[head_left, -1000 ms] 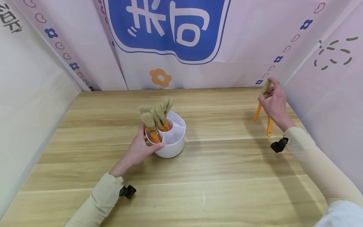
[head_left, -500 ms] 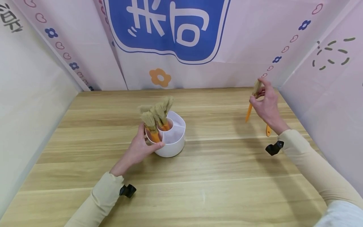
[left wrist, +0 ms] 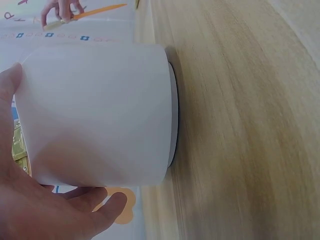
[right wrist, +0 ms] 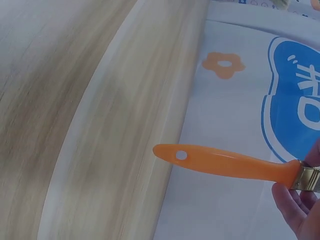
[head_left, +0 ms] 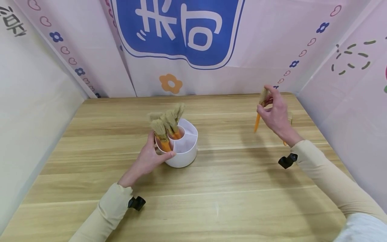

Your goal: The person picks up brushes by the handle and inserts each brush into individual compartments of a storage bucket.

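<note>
A round white divided holder (head_left: 185, 159) stands upright on the table, with several paintbrushes (head_left: 159, 128) in its left and middle compartments, bristles up. My left hand (head_left: 147, 160) grips the holder's left side, thumb at the front and fingers round the back. In the left wrist view the holder's white wall (left wrist: 100, 110) fills much of the frame. My right hand (head_left: 276, 114) pinches another paintbrush near its bristles and metal band, in the air at the right. That brush's orange handle (right wrist: 220, 160) hangs downward; its bristles are out of the right wrist view.
One more paintbrush (head_left: 290, 117) lies on the table behind my right wrist, mostly hidden. The wooden table (head_left: 211, 208) meets a printed back wall (head_left: 254, 74), with side walls left and right. The holder's right compartments (head_left: 185, 144) hold nothing visible.
My right hand has moved left with its paintbrush, away from the brush lying on the table. The left hand and the holder stay in place.
</note>
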A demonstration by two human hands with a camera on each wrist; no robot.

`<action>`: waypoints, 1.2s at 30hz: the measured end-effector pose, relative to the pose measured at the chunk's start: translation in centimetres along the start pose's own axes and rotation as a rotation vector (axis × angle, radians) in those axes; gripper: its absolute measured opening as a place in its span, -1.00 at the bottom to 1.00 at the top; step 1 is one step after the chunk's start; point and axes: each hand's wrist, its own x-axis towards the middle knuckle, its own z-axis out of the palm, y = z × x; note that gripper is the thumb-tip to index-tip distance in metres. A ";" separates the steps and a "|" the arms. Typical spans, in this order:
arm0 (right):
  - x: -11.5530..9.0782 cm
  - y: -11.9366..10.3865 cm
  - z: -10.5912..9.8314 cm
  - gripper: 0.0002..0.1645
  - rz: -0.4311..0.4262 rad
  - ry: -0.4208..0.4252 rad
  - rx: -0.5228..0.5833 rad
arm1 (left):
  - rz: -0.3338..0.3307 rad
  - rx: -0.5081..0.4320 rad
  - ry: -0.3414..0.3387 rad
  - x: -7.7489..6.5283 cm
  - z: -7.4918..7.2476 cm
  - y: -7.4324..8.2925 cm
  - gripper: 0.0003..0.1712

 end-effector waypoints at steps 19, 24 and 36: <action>-0.4 -2.8 1.4 -0.25 -0.055 -0.072 0.069 | 0.001 -0.009 -0.003 -0.1 -0.1 0.2 0.14; -0.5 -3.5 1.7 -0.24 -0.051 -0.075 0.111 | -0.008 -0.006 -0.008 -0.1 0.0 0.1 0.14; -0.1 -5.1 3.1 -0.23 -0.070 -0.099 0.186 | -0.013 0.021 0.013 -0.1 0.0 0.1 0.16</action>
